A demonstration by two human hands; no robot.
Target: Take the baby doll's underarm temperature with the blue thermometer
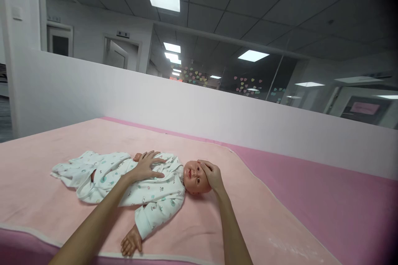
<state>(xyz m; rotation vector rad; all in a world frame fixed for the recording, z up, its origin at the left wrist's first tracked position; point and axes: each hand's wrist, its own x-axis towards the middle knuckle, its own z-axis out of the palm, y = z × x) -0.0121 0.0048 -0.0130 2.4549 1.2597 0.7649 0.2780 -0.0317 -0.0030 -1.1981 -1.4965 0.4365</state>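
A baby doll (158, 196) in a white patterned sleepsuit lies on its back on a pale pink blanket (217, 223), head to the right. My left hand (147, 166) rests flat on the doll's chest, fingers spread. Curved over the top of the doll's head (194, 176) is my right hand (212, 174), cupping it. One doll arm stretches toward me, its bare hand (131, 243) near the blanket's front edge.
The blanket covers a darker pink mattress (326, 198). A low white partition wall (186, 103) runs behind it. Beyond lie office rooms with glass walls, doors and ceiling lights.
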